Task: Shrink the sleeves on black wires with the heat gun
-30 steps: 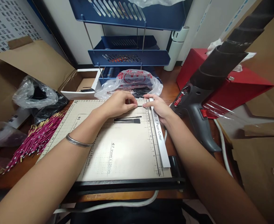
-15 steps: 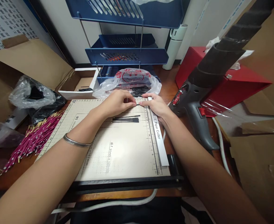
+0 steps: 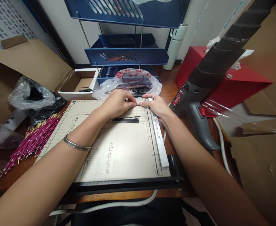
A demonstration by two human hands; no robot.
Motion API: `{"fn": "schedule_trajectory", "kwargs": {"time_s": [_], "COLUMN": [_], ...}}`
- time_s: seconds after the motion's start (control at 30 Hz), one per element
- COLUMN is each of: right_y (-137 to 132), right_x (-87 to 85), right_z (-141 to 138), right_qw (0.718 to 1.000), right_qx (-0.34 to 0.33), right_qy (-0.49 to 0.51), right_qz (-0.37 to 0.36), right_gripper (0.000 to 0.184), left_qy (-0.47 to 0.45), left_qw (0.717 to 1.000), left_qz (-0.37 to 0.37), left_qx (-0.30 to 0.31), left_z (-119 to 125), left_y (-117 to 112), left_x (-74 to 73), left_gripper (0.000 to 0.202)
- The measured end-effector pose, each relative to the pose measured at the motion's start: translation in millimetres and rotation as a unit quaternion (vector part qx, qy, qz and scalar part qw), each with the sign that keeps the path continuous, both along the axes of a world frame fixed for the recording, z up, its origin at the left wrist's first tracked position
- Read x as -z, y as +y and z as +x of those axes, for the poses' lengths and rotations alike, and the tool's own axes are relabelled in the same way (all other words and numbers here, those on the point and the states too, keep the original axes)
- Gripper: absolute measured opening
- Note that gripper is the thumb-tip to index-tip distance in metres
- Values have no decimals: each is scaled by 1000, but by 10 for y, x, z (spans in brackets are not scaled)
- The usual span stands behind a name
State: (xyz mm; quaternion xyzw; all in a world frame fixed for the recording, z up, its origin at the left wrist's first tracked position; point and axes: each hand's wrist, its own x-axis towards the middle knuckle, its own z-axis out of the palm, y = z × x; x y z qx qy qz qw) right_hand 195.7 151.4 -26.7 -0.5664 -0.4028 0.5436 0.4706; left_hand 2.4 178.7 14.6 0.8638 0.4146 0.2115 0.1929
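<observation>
Strand: we are pinching a thin black strand [image 3: 138,105] at the far end of the cutting board [image 3: 119,157], just beside its ruler edge [image 3: 158,138] — only a short bit is showing between our fingertips.
Lie: it is running left to right across the board, roughly square to the ruler edge, and it is sitting straight ahead of us between the two hands.
Left hand: our left hand [image 3: 118,103] is curling over the strand, thumb and forefinger clamped on its left part and hiding most of it.
Right hand: our right hand [image 3: 155,106] is resting on the ruler edge, its fingertips closing on the strand's right end.
Nearer hand: both are touching it — the left is covering more of its length.
Bundle: a few more black strands [image 3: 126,120] are lying side by side on the board, just on our side of the hands, parallel to the held one and untouched.
Around: a plastic bag [image 3: 130,80] is sitting just beyond the hands, pink wires [image 3: 32,141] are piling up on the left, and a heat gun [image 3: 196,106] is leaning in on the right.
</observation>
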Motion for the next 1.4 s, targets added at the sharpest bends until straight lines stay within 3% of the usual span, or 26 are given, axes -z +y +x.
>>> {"fn": "schedule_trajectory", "kwargs": {"time_s": [0.13, 0.37, 0.57, 0.83, 1.4], "right_y": [-23, -43, -30, -26, -32], "right_x": [-30, -64, -42, -24, -6], "right_z": [-16, -28, -9, 30, 49], "right_qw": [1000, 1000, 1000, 999, 999], "right_qx": [13, 16, 9, -6, -17], "right_qy": [-3, 8, 2, 45, 31], "right_qz": [0, -7, -6, 2, 6], "right_gripper": [46, 44, 46, 50, 55], "left_qy": [23, 23, 16, 10, -5], "left_qw": [999, 998, 999, 998, 998], "left_qz": [21, -19, -25, -40, -40], "left_qx": [-13, -58, -33, -43, -38], "left_z": [26, 39, 41, 42, 16], "left_y": [-7, -44, -40, -29, -33], "left_x": [-13, 2, 5, 29, 54], "left_gripper": [15, 16, 14, 15, 14]}}
